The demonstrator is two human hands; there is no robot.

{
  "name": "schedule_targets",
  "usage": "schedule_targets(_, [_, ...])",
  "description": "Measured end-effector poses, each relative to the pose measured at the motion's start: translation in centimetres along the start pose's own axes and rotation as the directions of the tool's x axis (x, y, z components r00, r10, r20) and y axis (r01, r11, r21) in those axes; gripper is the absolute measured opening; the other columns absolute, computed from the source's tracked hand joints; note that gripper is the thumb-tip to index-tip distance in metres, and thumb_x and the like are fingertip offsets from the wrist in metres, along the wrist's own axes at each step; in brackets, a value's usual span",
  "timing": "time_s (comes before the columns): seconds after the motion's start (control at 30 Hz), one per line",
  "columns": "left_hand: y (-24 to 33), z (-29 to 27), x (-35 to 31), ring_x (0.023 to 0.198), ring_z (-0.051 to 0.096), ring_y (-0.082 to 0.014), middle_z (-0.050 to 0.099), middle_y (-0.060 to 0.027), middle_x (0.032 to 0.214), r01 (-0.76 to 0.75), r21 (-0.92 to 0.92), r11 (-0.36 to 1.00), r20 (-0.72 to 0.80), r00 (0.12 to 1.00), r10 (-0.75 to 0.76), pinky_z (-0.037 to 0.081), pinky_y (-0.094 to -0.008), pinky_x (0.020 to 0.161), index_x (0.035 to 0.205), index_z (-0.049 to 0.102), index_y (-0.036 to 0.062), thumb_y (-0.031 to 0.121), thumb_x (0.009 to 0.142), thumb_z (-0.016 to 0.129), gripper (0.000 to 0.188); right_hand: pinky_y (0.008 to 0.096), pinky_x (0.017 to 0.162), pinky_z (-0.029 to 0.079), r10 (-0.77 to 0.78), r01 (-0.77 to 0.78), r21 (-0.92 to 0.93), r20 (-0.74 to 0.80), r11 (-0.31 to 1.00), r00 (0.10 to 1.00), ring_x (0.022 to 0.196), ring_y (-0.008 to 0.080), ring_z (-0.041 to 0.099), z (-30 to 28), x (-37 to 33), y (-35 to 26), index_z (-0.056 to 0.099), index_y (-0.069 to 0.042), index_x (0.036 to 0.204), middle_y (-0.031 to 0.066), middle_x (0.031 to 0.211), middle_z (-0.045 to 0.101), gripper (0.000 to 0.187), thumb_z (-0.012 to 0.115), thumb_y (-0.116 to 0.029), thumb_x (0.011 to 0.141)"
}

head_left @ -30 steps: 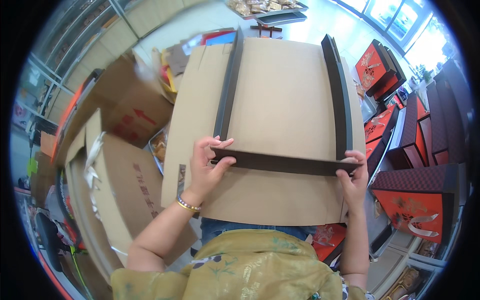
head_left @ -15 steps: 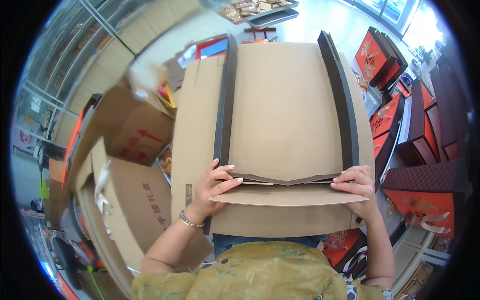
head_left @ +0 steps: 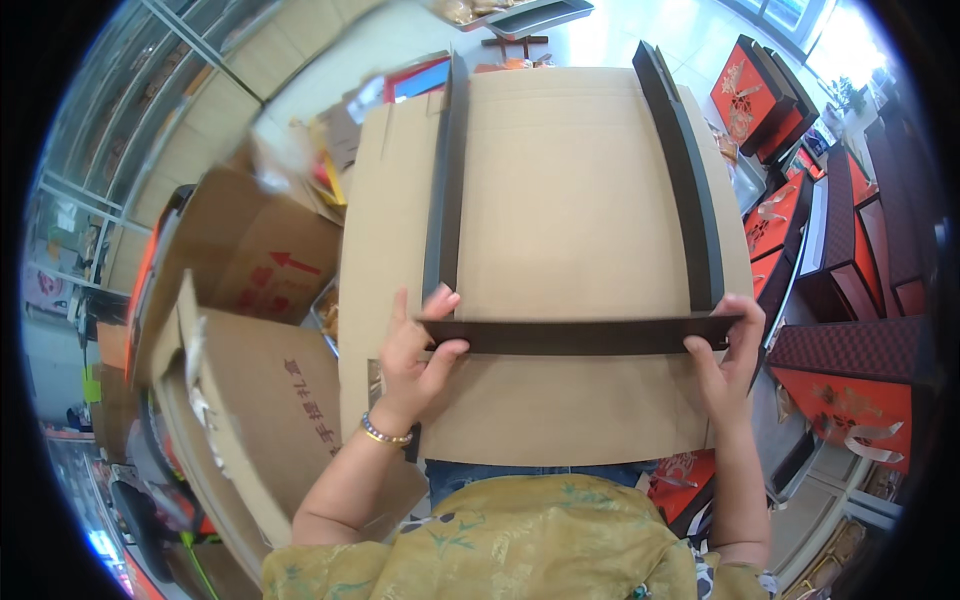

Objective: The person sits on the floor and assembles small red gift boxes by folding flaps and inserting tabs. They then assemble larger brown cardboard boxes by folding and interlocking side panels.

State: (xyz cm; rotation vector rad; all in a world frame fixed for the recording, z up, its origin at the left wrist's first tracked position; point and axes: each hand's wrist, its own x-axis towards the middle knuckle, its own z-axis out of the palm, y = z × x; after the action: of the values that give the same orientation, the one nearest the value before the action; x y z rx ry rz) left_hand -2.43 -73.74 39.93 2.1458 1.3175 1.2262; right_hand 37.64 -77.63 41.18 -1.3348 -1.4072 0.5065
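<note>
A dark brown cardboard strip (head_left: pixel 575 337) runs crosswise in front of me, its long dark face toward me. My left hand (head_left: pixel 413 350) grips its left end, thumb on the near face, some fingers raised. My right hand (head_left: pixel 728 350) pinches the right end between thumb and fingers. Beyond it, a left dark side strip (head_left: pixel 447 190) and a right dark side strip (head_left: pixel 683 190) stretch away along a tan cardboard panel (head_left: pixel 560 190). Both side strips meet the crosswise one near my hands. How the corners join is hidden by my fingers.
At left stand open brown cartons (head_left: pixel 270 400). On the right are several red and dark gift boxes (head_left: pixel 850 400) with ribbon handles. A metal tray (head_left: pixel 540 18) of wrapped goods sits at the far side, and glass shelving (head_left: pixel 110 130) lines the far left.
The front strip was creased in the middle, with a tan flap toward me. Now it is straight with its dark face showing, and my thumbs have come round to its near side.
</note>
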Motion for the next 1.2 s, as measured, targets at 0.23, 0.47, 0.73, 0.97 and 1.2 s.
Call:
schedule_targets(0.23, [2.8, 3.9, -0.1, 0.121, 0.056, -0.0231, 0.06, -0.0081, 0.108, 0.281, -0.236, 0.93, -0.299, 0.89, -0.344, 0.039, -0.0398, 0.116, 0.162, 0.039, 0.0, 0.008, 0.093, 0.082, 0.081, 0.0364, 0.094, 0.047, -0.009, -0.009, -0.252, -0.069, 0.968, 0.998, 0.113, 0.0203, 0.058, 1.7, 0.8, -2.1, 0.042, -0.003, 0.152, 0.0115, 0.139, 0.052, 0.08, 0.087, -0.01, 0.086])
schedule_targets(0.47, [3.3, 3.3, 1.3, 0.12, 0.06, -0.0327, 0.07, -0.0075, 0.123, -0.093, 0.479, 0.873, -0.039, 0.991, 0.127, 0.035, -0.0504, 0.122, 0.14, 0.067, 0.0079, 0.017, 0.092, 0.082, 0.051, 0.0464, 0.114, 0.038, -0.308, 0.311, -0.624, 0.118, 0.716, 0.944, 0.119, 0.0272, 0.065, 3.3, 1.3, -3.0, 0.077, -0.012, 0.105, 0.0018, 0.112, 0.071, 0.019, 0.082, -0.012, 0.087])
schedule_targets(0.73, [4.4, 1.2, 2.3, 0.101, 0.068, -0.0217, 0.069, -0.0023, 0.095, -0.24, 0.617, 0.749, 0.388, 0.921, -0.025, 0.025, -0.0557, 0.132, 0.105, 0.071, 0.0115, 0.02, 0.093, 0.079, 0.017, 0.0497, 0.121, 0.038, -0.109, 0.619, -0.605, 0.666, 0.501, 0.738, 0.1, 0.024, 0.068, 0.6, 3.2, -3.4, 0.068, -0.013, 0.104, 0.0028, 0.099, 0.066, 0.041, 0.092, -0.028, 0.074])
schedule_targets(0.97, [5.3, 0.2, 8.5, 0.102, 0.069, -0.0258, 0.076, -0.0068, 0.086, -0.643, 0.572, 0.509, 0.817, 0.498, -0.29, 0.028, -0.05, 0.132, 0.099, 0.077, 0.0071, 0.015, 0.08, 0.078, 0.02, 0.0413, 0.11, 0.041, 0.051, 0.826, -0.511, 0.856, 0.239, 0.515, 0.097, 0.0261, 0.069, 1.3, 6.5, -4.8, 0.073, -0.012, 0.094, 0.0053, 0.083, 0.073, 0.009, 0.067, -0.011, 0.089])
schedule_targets(1.2, [3.1, 1.5, 10.8, 0.121, 0.065, -0.0274, 0.079, -0.0093, 0.108, -0.547, 0.509, 0.664, 0.86, 0.292, -0.418, 0.033, -0.0437, 0.127, 0.09, 0.085, 0.0098, 0.026, 0.075, 0.085, 0.022, 0.0378, 0.096, 0.043, 0.34, 0.831, -0.455, 0.874, 0.32, 0.348, 0.094, 0.0258, 0.071, 2.2, 9.2, -5.2, 0.078, -0.014, 0.09, 0.0041, 0.082, 0.076, 0.016, 0.079, -0.024, 0.078])
